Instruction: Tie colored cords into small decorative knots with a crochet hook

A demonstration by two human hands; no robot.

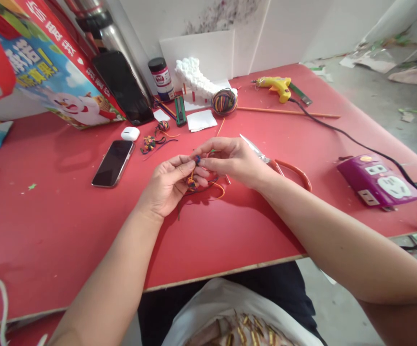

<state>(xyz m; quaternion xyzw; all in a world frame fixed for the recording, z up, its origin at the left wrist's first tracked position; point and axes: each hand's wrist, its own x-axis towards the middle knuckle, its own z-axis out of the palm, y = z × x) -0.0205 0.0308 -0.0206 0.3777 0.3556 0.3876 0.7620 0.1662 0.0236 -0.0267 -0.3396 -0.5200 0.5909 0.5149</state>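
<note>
Over the middle of the red table, a small piece of multicoloured yarn work (192,182) is pinched between my hands. My left hand (168,183) is closed on it, thumb against fingers. My right hand (235,161) is closed at its dark blue upper end, fingertips meeting those of the left. Loose yarn ends (221,191) in orange and dark colours trail below onto the table. A strand rises behind the right fingers toward a large ball of multicoloured yarn (224,101). Scissors with orange handles (292,171) lie just beyond my right wrist.
A phone (113,163), white earbud case (130,133) and small knotted yarn piece (149,143) lie to the left. Behind stand a propped black phone (123,86) and a jar (161,79). A yellow glue gun (275,85), wooden stick (291,112) and purple power socket (379,180) are right.
</note>
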